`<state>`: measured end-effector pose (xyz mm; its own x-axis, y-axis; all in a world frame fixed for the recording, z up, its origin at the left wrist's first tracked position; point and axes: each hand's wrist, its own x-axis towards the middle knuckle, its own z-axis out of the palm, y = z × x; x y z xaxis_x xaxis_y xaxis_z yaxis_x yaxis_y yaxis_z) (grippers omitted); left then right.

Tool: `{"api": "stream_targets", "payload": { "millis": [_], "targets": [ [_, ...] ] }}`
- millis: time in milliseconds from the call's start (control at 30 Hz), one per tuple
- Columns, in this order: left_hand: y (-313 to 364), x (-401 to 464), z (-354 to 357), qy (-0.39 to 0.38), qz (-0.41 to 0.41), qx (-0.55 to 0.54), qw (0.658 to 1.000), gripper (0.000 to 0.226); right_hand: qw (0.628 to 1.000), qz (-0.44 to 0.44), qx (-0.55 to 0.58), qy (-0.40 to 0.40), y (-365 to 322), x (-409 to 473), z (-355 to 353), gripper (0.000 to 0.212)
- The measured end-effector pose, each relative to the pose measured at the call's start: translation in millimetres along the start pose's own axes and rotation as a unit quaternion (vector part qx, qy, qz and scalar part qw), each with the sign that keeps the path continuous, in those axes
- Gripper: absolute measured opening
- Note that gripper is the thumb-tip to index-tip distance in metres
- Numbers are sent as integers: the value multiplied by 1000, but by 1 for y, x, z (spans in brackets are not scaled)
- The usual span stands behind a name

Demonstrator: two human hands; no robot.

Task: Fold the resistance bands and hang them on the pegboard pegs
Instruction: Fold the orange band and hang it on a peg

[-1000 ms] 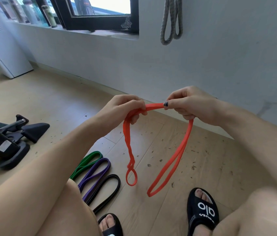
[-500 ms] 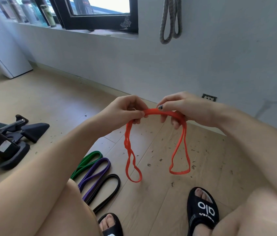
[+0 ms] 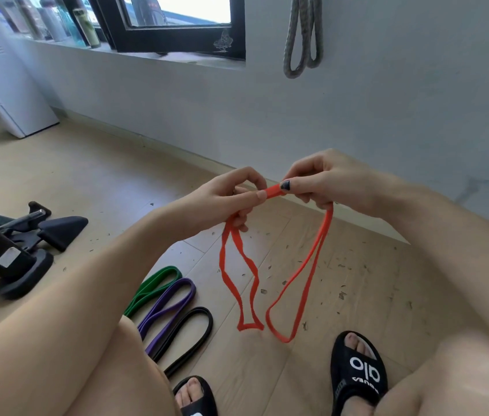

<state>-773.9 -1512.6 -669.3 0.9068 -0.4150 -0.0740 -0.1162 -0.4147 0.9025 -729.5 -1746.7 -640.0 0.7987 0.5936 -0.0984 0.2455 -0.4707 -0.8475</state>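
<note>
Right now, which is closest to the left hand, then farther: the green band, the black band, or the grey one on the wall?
From the left hand:
1. green band, on the floor below it
2. black band, floor, nearer the feet
3. grey band, hanging on the wall

Location type: room in a home used for exercise. Indicators: wood-plank floor [image 3: 342, 298] below a black-framed window [image 3: 177, 40]; bottles [image 3: 84, 30] on its sill; resistance bands [image 3: 174, 307] on the floor; black exercise equipment base [image 3: 24, 250] left of them.
</note>
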Motion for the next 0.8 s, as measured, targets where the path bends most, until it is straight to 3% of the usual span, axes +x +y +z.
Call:
{"api": "stream_targets", "payload": {
  "millis": [300, 700, 800],
  "targets": [
    [0, -4, -8, -9, 16, 5, 1000, 28, 1000, -13, 8, 0, 4, -6, -12, 17],
    [-7, 6, 0, 24, 18, 78, 997, 9, 999, 20, -14, -28, -2, 0, 1, 18],
    [-8, 7, 2, 32, 17, 71, 997, 21, 998, 2, -63, -30, -7, 2, 7, 21]
  ]
}}
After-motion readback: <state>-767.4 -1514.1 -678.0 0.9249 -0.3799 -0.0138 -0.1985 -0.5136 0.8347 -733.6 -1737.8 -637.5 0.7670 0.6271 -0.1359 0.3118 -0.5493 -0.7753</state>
